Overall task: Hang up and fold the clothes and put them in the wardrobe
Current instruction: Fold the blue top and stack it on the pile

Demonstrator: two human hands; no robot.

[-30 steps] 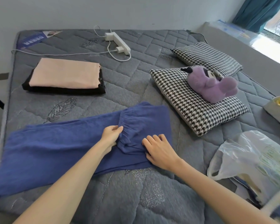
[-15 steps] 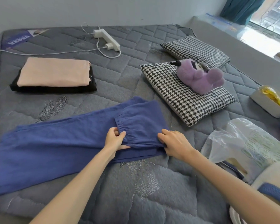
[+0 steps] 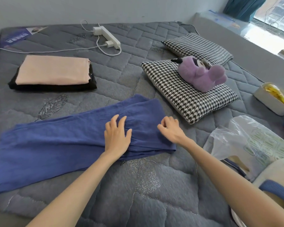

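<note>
My left hand (image 3: 117,135) lies flat, fingers spread wide, pressing on the folded waist end of a pair of deep-blue, soft woven trousers (image 3: 64,145). My right hand (image 3: 170,130) sits just beside it over the same end, knuckles up and fingers curled; whether those fingers pinch the cloth I cannot tell.

The trousers lie doubled lengthwise on the grey quilted mattress (image 3: 154,185), legs running away to my left, faintly creased, layered edges showing at the near right corner.

Farther back on the left, a folded pale-pink garment (image 3: 52,71) rests on top of a folded black garment (image 3: 56,87). Behind them a white power strip (image 3: 109,36) trails its cable across the mattress.

To the right, a fluffy purple plush toy (image 3: 202,74) sits on a black-and-white houndstooth cushion (image 3: 187,99); a second houndstooth cushion (image 3: 198,46) lies behind.

At the right edge, an open white rectangular box (image 3: 267,104) holds something crumpled and yellow (image 3: 276,94). Nearer me, a translucent white plastic bag (image 3: 236,141) lies slumped, its contents too blurred to name.
</note>
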